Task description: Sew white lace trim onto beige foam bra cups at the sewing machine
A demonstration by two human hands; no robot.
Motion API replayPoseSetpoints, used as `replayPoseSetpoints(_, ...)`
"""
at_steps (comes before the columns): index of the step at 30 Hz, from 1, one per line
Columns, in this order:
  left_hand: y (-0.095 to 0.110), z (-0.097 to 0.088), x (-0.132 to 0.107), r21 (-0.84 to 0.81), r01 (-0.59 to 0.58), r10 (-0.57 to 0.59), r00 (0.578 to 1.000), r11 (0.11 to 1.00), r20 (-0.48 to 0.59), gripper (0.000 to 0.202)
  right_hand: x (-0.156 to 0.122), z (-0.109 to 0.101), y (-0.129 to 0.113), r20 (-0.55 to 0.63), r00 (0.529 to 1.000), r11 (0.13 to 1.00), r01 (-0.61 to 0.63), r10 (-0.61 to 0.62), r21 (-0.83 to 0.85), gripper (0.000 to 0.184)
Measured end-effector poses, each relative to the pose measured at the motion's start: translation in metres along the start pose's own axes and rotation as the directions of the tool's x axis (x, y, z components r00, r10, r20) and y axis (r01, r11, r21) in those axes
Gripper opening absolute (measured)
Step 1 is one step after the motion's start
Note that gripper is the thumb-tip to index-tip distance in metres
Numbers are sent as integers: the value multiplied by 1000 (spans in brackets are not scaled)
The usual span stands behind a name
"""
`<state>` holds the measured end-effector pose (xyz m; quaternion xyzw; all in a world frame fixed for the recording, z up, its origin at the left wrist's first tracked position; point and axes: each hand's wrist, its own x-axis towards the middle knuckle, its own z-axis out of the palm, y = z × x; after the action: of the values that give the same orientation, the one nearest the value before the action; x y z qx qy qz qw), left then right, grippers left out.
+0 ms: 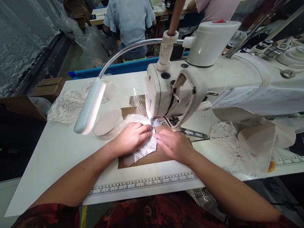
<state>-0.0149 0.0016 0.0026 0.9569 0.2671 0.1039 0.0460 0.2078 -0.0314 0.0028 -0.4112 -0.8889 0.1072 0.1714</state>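
Note:
A piece of white lace [146,150] lies under the needle area of a white sewing machine [158,91], lit brightly by the lamp. My left hand [133,136] rests on the lace with its fingers bent and pressed together, gripping it just left of the presser foot [153,120]. From the right, my right hand [174,143] has its fingertips and thumb closed at the lace's right edge. The two hands' fingertips almost meet. Sheer fabric trails from the lace toward a pale round pad [108,123] at the left. Beneath the lace is a brown sheet [163,154] on the table.
A lamp [90,106] on a bendy neck hangs over the left side. More lace [68,106] lies at far left. Thread snips [194,133] lie right of the machine, near lace with pads [256,139]. A ruler strip [142,184] runs along the front. Another person [129,25] sits beyond.

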Motion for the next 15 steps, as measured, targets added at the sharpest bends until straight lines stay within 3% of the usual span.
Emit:
replayPoseSetpoints(3,-3,1,-2,5,-39,39,999,999,30,33,4,0,-1,-25,997,994,-75,73,-75,28)
replayPoseSetpoints(15,-14,-1,-2,-54,-71,73,997,996,26,37,5,5,0,29,998,976,-41,48,-213,32)
